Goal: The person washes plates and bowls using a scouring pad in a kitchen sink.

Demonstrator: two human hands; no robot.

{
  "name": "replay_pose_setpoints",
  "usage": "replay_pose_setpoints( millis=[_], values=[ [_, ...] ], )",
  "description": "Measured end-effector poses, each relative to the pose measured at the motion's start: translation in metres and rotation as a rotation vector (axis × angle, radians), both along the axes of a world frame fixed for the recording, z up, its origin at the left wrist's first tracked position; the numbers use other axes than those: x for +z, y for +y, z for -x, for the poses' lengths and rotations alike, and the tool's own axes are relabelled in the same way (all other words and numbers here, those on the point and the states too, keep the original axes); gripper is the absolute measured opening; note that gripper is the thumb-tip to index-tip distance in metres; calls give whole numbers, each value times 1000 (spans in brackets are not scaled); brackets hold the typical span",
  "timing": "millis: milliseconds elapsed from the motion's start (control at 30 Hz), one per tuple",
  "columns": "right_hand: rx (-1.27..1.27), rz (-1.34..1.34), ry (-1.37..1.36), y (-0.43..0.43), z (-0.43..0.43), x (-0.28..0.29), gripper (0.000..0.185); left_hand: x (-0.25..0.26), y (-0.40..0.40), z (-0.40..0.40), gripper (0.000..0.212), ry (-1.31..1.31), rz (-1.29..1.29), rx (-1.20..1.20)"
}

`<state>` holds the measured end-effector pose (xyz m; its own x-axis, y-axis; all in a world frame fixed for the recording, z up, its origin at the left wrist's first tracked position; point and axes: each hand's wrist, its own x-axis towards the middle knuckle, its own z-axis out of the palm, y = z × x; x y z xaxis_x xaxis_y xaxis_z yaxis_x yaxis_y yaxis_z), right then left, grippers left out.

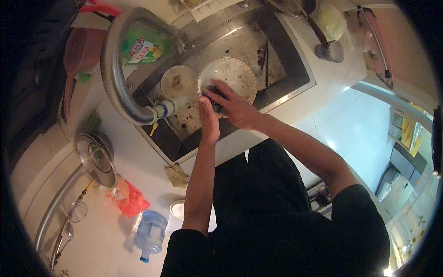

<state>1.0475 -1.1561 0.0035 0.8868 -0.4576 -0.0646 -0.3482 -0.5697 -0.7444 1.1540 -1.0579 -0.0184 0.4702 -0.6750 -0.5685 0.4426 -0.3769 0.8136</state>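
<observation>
A round white bowl (238,72) with a patterned rim is held over the metal sink (287,65). My left hand (209,121) grips its near left edge, thumb up over the rim. In my right hand (238,105) is a dark scouring pad (217,106), pressed to the inside of the bowl near that same edge; the fingers are slightly blurred. A second round dish (177,83) with a brown stain lies in the sink to the left of the bowl. The curved metal faucet (117,90) arches over the sink's left side, its spout end close to this dish.
A green dish-soap package (147,46) stands behind the faucet. A brown cloth (176,175) hangs at the counter's front edge. Metal lids (97,157) stand at the left. A dark stick (266,65) lies in the sink; a cup (330,51) stands on the right counter.
</observation>
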Motion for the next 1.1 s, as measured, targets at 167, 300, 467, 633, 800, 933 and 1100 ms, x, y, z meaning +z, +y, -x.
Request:
replay_pose_setpoints(
  millis=[167,300,467,633,800,933,1100],
  values=[
    [68,325,-60,-30,-38,8,68,2,8,-8,97,139,16,-20],
    [-81,450,342,-62,-26,6,68,9,6,-17,87,146,-25,-30],
    [-563,-523,187,-98,25,-30,59,-15,10,-28,65,70,-5,13],
    [-659,-1417,71,-99,37,-4,48,-29,11,-37,50,258,8,114],
    [-840,-1267,39,-69,26,1,52,-61,11,-49,38,77,-9,88],
    [-711,-1158,-88,-43,9,-21,46,-66,5,-48,35,-261,-45,186],
    [-895,-1197,-105,-19,-10,-25,39,13,-33,-57,59,-784,-563,-259]
  ],
)
